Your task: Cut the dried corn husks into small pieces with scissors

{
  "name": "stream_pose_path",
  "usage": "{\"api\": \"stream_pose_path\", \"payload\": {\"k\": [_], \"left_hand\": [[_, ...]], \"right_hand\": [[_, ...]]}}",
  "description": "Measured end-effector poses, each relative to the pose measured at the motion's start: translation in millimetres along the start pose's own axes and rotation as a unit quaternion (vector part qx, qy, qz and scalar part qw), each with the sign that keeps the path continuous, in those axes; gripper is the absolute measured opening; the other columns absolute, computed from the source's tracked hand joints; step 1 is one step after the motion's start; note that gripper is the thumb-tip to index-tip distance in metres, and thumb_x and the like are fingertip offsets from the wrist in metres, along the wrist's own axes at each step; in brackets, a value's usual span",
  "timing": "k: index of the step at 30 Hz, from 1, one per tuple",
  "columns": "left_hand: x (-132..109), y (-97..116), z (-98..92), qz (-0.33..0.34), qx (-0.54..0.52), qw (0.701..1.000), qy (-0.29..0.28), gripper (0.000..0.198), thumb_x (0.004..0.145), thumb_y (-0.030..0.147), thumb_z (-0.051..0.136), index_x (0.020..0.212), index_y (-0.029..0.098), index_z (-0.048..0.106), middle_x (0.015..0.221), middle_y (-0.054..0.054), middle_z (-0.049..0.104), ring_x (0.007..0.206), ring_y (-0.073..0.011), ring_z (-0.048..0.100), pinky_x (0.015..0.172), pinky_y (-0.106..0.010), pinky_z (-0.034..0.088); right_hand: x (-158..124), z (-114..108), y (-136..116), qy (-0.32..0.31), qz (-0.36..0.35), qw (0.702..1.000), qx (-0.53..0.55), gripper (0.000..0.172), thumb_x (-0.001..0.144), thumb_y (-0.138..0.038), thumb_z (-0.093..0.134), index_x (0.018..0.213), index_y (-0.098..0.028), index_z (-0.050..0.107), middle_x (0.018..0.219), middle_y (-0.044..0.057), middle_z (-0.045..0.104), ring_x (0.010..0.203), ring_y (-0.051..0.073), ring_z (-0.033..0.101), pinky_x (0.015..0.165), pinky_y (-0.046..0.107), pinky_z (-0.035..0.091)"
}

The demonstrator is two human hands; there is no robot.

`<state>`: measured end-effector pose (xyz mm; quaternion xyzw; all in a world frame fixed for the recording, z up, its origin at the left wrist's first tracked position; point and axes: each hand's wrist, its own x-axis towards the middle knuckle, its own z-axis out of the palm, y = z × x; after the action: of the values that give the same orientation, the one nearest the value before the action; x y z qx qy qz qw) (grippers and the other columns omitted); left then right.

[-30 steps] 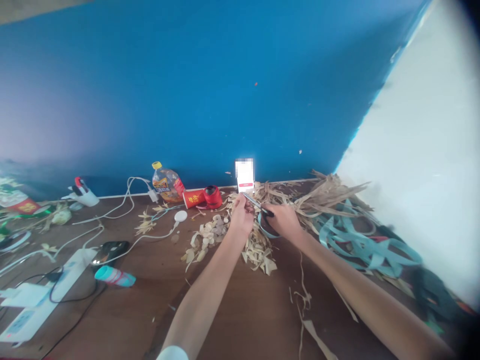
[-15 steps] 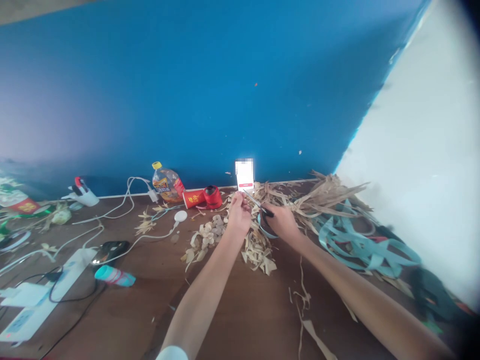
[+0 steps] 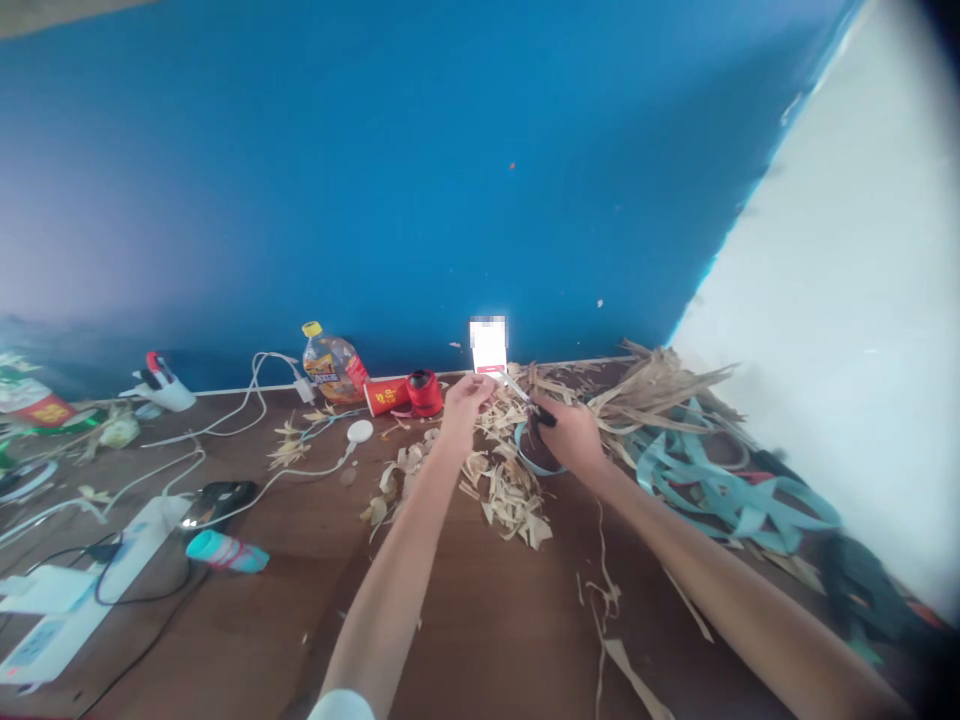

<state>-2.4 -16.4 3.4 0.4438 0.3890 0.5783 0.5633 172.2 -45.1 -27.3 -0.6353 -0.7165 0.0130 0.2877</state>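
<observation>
My right hand is closed on a pair of scissors with dark handles, blades pointing up and left. My left hand is raised just left of the blade tips, fingers pinched on a small pale piece I cannot make out. Both hands hover over a heap of cut dry-leaf scraps on the brown table. A pile of long dried leaves lies behind my right hand against the wall.
Teal straps sprawl at the right. Along the back wall stand a drink bottle, a tipped red cup, a red tape roll and a white card. Cables, a power strip and a teal tube lie left.
Both hands have risen and shifted slightly away from me. My left hand moved up and left, and the scissors tilted up with my right hand.
</observation>
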Motion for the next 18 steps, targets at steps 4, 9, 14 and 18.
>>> {"api": "stream_pose_path", "payload": {"k": [4, 9, 14, 18], "left_hand": [[4, 26, -37.9, 0.009, 0.270, 0.953, -0.140, 0.021, 0.070, 0.036, 0.071, 0.077, 0.016, 0.071, 0.077, -0.005, 0.068, 0.065, -0.0127, 0.054, 0.061, -0.023, 0.038], [10, 40, -100.7, -0.124, 0.478, 0.829, -0.264, 0.024, 0.060, 0.037, 0.075, 0.072, 0.017, 0.073, 0.074, -0.006, 0.070, 0.069, -0.0188, 0.059, 0.061, -0.025, 0.039], [10, 46, -137.7, -0.168, 0.488, 0.824, -0.233, 0.032, 0.053, 0.037, 0.077, 0.078, 0.018, 0.073, 0.078, -0.005, 0.071, 0.074, -0.0199, 0.060, 0.066, -0.026, 0.041], [9, 49, -143.4, -0.175, 0.489, 0.835, -0.183, 0.041, 0.055, 0.043, 0.075, 0.087, 0.017, 0.072, 0.080, -0.006, 0.070, 0.071, -0.0186, 0.058, 0.063, -0.026, 0.040]], "right_hand": [[5, -5, 7, 0.030, 0.009, 0.999, 0.018, 0.034, 0.079, -0.024, 0.048, 0.105, -0.025, 0.069, 0.086, 0.005, 0.073, 0.074, 0.021, 0.064, 0.065, 0.027, 0.038], [7, -9, 9, 0.046, 0.011, 0.998, 0.042, 0.032, 0.080, -0.029, 0.048, 0.105, -0.022, 0.068, 0.083, 0.006, 0.072, 0.071, 0.020, 0.062, 0.062, 0.025, 0.035], [8, -10, 9, 0.059, 0.021, 0.997, 0.049, 0.031, 0.080, -0.032, 0.049, 0.102, -0.021, 0.069, 0.078, 0.006, 0.071, 0.069, 0.020, 0.060, 0.061, 0.025, 0.035], [9, -10, 12, 0.059, 0.033, 0.996, 0.062, 0.033, 0.081, -0.036, 0.050, 0.105, -0.021, 0.068, 0.074, 0.005, 0.070, 0.064, 0.018, 0.057, 0.059, 0.025, 0.035]]}}
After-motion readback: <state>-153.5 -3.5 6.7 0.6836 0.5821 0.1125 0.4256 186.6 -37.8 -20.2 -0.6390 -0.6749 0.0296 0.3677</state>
